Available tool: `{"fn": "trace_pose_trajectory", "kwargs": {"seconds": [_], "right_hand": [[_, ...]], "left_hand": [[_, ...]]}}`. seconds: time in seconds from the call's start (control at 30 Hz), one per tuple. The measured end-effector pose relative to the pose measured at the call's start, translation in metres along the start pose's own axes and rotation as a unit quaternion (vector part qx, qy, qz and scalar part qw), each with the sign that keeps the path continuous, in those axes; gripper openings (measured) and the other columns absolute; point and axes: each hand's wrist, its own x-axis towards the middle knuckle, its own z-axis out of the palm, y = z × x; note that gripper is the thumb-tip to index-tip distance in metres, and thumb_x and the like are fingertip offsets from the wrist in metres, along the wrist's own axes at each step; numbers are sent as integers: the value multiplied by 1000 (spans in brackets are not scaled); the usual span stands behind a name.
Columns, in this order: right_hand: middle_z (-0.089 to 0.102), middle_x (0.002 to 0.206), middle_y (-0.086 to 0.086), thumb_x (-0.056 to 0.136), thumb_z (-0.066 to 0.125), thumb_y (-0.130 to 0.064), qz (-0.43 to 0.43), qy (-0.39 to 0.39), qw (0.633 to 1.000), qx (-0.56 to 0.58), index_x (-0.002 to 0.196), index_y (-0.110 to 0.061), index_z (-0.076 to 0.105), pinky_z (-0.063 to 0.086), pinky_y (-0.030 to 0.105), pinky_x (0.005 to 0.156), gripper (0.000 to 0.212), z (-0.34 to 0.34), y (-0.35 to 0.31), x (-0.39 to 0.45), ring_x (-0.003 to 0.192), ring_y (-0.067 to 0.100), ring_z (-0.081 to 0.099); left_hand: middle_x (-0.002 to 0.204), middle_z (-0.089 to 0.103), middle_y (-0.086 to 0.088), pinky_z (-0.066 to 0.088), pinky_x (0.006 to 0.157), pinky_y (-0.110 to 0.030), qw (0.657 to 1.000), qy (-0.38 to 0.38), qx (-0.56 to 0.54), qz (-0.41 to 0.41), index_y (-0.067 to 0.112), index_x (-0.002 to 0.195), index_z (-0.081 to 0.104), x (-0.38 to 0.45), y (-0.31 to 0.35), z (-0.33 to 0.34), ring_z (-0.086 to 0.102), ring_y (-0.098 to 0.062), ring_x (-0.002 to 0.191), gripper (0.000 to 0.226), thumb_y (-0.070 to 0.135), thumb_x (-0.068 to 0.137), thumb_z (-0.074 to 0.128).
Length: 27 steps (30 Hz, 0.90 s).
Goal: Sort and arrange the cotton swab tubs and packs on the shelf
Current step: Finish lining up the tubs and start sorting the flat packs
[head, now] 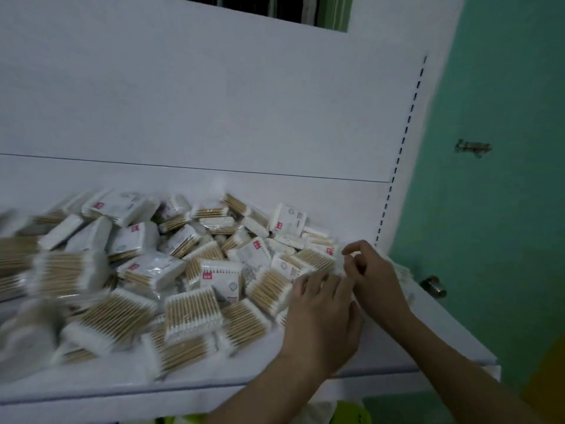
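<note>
Both forearms enter from the lower right and meet at the right-hand end of the white shelf [412, 338]. Left hand [321, 316] lies palm down with fingers extended over the edge of the pile of cotton swab packs [153, 270]; whether it holds a pack underneath cannot be told. Right hand [371, 270] sits just beside it, fingers curled, thumb and forefinger pinching something pale at the pile's edge that is too blurred to identify. Packs lie loose and overlapping across the shelf from the left edge to the hands, some label up, some showing wooden sticks; no tubs are distinguishable. Handling judgement: each pack appears light, flat and wrapped in slick film, so stacks are likely to slide. Grip across the short edges, thumb opposite fingers, and square several together before moving them
</note>
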Motion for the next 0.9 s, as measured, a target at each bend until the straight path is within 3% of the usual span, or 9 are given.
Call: {"fn": "trace_pose_trajectory", "kwargs": {"seconds": [0.13,0.23,0.4,0.6,0.73,0.8,0.9], "right_hand": [[58,60,1,98,56,-18,-57,-75,995,35,90,-20,59,45,36,56,8,20,-29,32,54,16,54],[63,68,2,98,54,-22,-76,-130,985,81,90,-25,58,48,36,59,10,42,-54,42,62,20,60],[61,71,4,98,51,-23,-121,-190,972,74,92,-22,57,48,38,60,9,79,-106,44,60,24,56],[64,80,-1,97,53,-27,-139,-243,959,49,93,-21,58,52,38,63,8,126,-167,63,66,22,62],[59,105,2,98,51,-28,-158,-226,960,-55,112,-16,53,46,34,71,18,164,-195,91,91,23,58],[53,116,6,98,51,-27,-165,-214,957,-105,122,-13,49,48,37,83,28,183,-206,109,101,25,54],[53,121,13,97,51,-24,-118,-218,960,-131,126,-7,46,48,39,84,33,211,-217,129,103,29,54]], "left_hand": [[90,66,5,45,79,-39,994,14,75,-73,22,95,67,23,-32,-32,58,-22,89,26,34,84,46],[92,68,4,45,80,-40,976,3,162,-145,24,95,67,31,-68,-74,59,-24,92,30,38,85,43],[104,66,6,45,85,-38,933,-56,221,-277,27,104,63,10,-132,-145,56,-22,104,23,39,91,49],[108,67,1,50,82,-35,908,-41,185,-374,23,111,63,-5,-220,-216,60,-21,97,24,29,89,58],[117,61,-3,50,82,-38,919,-50,180,-347,26,125,54,-5,-273,-229,57,-24,105,41,48,91,56],[129,54,-3,47,90,-42,924,-74,181,-329,31,135,47,1,-294,-225,52,-28,116,54,60,90,51],[146,38,2,38,103,-50,917,-154,177,-324,41,143,33,6,-322,-214,38,-28,132,63,70,88,41]]}}
